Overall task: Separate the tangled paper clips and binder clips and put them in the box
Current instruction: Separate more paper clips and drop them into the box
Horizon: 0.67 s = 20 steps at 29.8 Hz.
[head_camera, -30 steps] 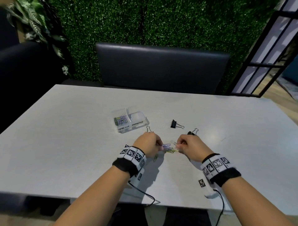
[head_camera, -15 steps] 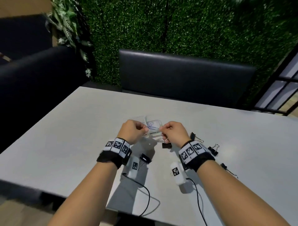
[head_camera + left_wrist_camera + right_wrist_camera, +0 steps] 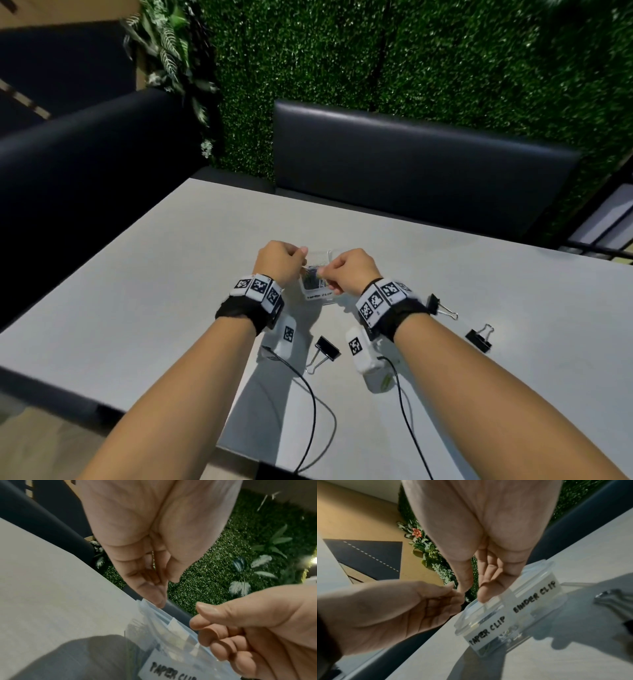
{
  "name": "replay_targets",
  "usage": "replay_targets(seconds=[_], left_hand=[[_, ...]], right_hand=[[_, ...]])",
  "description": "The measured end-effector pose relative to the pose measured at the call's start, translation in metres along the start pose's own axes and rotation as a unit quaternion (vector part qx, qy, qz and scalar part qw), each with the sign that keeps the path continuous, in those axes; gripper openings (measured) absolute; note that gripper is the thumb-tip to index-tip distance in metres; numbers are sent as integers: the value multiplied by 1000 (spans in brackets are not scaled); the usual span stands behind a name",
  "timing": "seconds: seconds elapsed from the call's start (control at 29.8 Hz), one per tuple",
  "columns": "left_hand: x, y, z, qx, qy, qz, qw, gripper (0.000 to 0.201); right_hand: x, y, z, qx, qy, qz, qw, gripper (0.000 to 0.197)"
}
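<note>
**Clear plastic box half-filled: paper clips in, binder clips still out**

Bare fingertips first: the left hand (image 3: 278,262) and right hand (image 3: 349,270) hover close together right over the box, fingers curled, thumb and forefinger of each brought to a pinch. Whether a paper clip sits in either pinch I can't tell; wrist views show only skin at the tips, w/ a faint thin line hanging below the right forefinger (image 3: 485,592).

Just under the fingers: the small clear plastic two-compartment box (image 3: 510,609), lid open, on the pale grey table (image 3: 171,291). Handwritten labels read PAPER CLIP and BINDER CLIP. The paper-clip side holds a small heap of coloured wire clips (image 3: 311,279); the binder-clip side looks empty, as far as the blur allows.

Further out, three black binder clips w/ silver wire handles lie loose on the table: one between the forearms (image 3: 325,349), two on the right (image 3: 440,306), (image 3: 479,337), apart from each other.

Judgement: untangling mostly done, paper clips near finished. Left: approx. all binder clips need to go in their compartment.
</note>
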<state>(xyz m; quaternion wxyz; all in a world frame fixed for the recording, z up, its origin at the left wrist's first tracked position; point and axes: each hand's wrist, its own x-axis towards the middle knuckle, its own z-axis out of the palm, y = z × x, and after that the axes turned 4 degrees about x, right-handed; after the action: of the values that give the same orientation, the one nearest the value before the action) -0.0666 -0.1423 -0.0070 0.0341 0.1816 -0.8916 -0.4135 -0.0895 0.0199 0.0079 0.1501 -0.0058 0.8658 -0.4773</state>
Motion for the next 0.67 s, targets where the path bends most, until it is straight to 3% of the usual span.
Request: replay_targets(seconds=[0.07, 0.17, 0.23, 0.3, 0.37, 0.44, 0.57, 0.67], left_hand=[[-9, -2, -5, -50, 6, -3, 999, 28], [-33, 3, -6, -38, 16, 31, 999, 26], [-58, 15, 4, 2, -41, 78, 996, 24], [-83, 30, 23, 58, -139, 142, 978, 24], [-104, 44, 46, 122, -218, 202, 947, 26], [-116, 51, 68, 172, -257, 226, 924, 27], [-131, 52, 100, 293, -268, 225, 890, 35], [-141, 48, 106, 312, -268, 233, 881, 30]], right_hand=[[-8, 4, -9, 19, -1, -16, 1000, 14], [-26, 24, -42, 25, 45, -26, 998, 14], [-41, 47, -71, 0, 71, -19, 997, 15], [-60, 74, -98, -48, 82, -23, 995, 15], [-80, 98, -117, -127, 62, -23, 990, 13], [-98, 118, -123, -184, 11, -15, 983, 21], [-118, 145, -111, -268, -72, -25, 960, 53], [-132, 155, -101, -324, -56, -50, 943, 52]])
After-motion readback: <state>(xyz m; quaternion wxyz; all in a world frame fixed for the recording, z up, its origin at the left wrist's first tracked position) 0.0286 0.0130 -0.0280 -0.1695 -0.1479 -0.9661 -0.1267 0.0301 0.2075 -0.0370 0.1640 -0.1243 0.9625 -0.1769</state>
